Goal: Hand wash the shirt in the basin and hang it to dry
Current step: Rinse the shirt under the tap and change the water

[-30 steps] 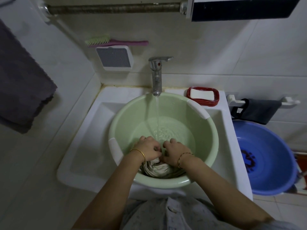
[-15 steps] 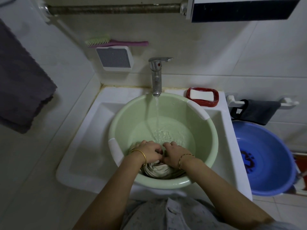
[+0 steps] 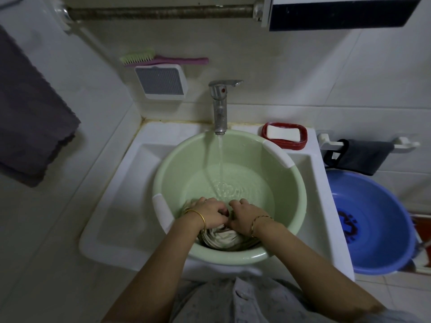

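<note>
Shirt (image 3: 220,240), pale cream wet fabric bunched into a wad, sits against the near wall of the round pale-green plastic basin (image 3: 186,164), partly under water. Left hand (image 3: 210,212) and right hand (image 3: 245,216) are both on top of it, knuckles up, fingers curled into the cloth: tight grip on the shirt, hands almost touching each other. Gold bangle (image 3: 201,217) on the left wrist, thin beaded bracelet (image 3: 256,222) on the right.

The basin stands inside a white rectangular sink (image 3: 121,194) and has two white grip pads (image 3: 278,153) on its rim. Chrome single-lever tap (image 3: 220,108) sits over the far rim, with a small red dot on its body. A thin water stream (image 3: 220,159) runs into the basin, ripples just beyond the fingers.

Markings: the round blue plastic basin (image 3: 396,259) right of the sink has a dark print on its floor, too blurred to read.

Around:
- red oval soap dish (image 3: 303,142) on the sink's back right corner, white soap bar (image 3: 283,134) in it
- dark cloth (image 3: 363,156) draped over a white wall rail (image 3: 326,138), above the blue basin
- scrub brush (image 3: 163,59), green bristles and pink handle, lying on top of a white wall box with grey grille (image 3: 161,81), left of the tap
- dark grey towel (image 3: 30,108) hanging on the left wall
- rusty metal pipe (image 3: 158,12) along the top
- white cabinet with dark underside (image 3: 338,12) top right

Obstruction: hands and forearms cover most of the shirt, only its near folds show
</note>
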The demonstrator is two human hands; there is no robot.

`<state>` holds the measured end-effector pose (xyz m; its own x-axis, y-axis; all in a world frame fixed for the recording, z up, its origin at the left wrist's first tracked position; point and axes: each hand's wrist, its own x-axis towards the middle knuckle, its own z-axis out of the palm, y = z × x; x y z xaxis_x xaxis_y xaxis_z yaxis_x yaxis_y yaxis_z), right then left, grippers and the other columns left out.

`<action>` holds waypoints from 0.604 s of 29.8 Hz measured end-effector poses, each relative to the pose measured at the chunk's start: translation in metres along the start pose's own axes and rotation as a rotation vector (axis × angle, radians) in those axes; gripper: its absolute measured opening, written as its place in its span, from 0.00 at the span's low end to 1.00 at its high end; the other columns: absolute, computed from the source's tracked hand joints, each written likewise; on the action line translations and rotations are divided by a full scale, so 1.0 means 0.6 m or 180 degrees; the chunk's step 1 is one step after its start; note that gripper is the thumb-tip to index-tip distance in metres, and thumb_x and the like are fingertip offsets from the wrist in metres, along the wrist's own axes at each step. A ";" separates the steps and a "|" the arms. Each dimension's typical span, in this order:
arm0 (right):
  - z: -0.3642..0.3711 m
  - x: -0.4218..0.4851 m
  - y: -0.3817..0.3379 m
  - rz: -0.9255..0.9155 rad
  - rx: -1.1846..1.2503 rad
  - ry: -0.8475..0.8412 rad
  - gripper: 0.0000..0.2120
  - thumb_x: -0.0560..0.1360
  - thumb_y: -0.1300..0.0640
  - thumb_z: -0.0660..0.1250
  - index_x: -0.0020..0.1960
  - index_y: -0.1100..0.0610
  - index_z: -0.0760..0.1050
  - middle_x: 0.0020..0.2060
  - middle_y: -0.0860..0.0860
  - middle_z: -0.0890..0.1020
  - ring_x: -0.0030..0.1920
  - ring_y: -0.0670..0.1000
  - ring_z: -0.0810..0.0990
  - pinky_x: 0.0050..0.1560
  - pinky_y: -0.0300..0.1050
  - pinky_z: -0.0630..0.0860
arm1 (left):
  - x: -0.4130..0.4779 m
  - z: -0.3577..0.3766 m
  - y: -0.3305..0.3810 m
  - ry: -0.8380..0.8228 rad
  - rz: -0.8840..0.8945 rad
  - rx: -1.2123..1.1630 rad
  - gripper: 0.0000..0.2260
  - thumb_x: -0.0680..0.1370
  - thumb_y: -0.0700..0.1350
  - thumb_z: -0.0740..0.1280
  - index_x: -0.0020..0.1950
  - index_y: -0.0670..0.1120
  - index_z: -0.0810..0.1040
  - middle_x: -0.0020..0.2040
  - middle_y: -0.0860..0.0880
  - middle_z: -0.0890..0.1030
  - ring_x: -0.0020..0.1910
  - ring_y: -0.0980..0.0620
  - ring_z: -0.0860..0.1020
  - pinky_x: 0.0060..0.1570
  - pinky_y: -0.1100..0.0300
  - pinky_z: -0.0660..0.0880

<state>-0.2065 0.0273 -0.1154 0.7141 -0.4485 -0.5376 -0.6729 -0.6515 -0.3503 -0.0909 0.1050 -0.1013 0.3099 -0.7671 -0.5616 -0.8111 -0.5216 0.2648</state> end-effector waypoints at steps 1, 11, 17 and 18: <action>0.000 0.000 0.000 0.0004 0.0009 -0.0009 0.28 0.76 0.43 0.60 0.71 0.57 0.61 0.66 0.59 0.67 0.64 0.61 0.71 0.63 0.52 0.69 | 0.000 0.000 0.000 -0.0005 -0.0007 0.0000 0.13 0.74 0.55 0.64 0.58 0.60 0.77 0.63 0.50 0.74 0.64 0.45 0.69 0.64 0.53 0.65; 0.000 0.001 -0.001 0.0029 0.0012 -0.0019 0.27 0.76 0.42 0.60 0.69 0.57 0.63 0.65 0.59 0.68 0.64 0.61 0.72 0.63 0.52 0.69 | -0.001 -0.003 0.005 -0.0001 0.0012 0.0055 0.13 0.74 0.54 0.63 0.58 0.59 0.78 0.63 0.50 0.75 0.63 0.44 0.70 0.62 0.55 0.66; -0.003 -0.004 -0.002 0.0019 0.0058 -0.0025 0.27 0.77 0.42 0.60 0.70 0.57 0.63 0.65 0.60 0.68 0.64 0.61 0.71 0.63 0.52 0.68 | -0.001 -0.003 0.004 0.0001 0.0042 0.0130 0.14 0.74 0.56 0.64 0.58 0.59 0.77 0.63 0.49 0.75 0.63 0.44 0.71 0.64 0.53 0.66; -0.003 -0.005 -0.001 0.0021 0.0081 -0.0038 0.27 0.77 0.43 0.60 0.70 0.57 0.63 0.66 0.60 0.68 0.64 0.61 0.71 0.63 0.52 0.68 | -0.001 -0.001 0.004 0.0005 0.0048 0.0149 0.14 0.74 0.56 0.63 0.58 0.59 0.77 0.63 0.49 0.75 0.63 0.44 0.71 0.64 0.53 0.66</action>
<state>-0.2077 0.0277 -0.1123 0.7072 -0.4453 -0.5491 -0.6825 -0.6326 -0.3660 -0.0924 0.1038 -0.0998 0.2982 -0.7755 -0.5565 -0.8380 -0.4919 0.2363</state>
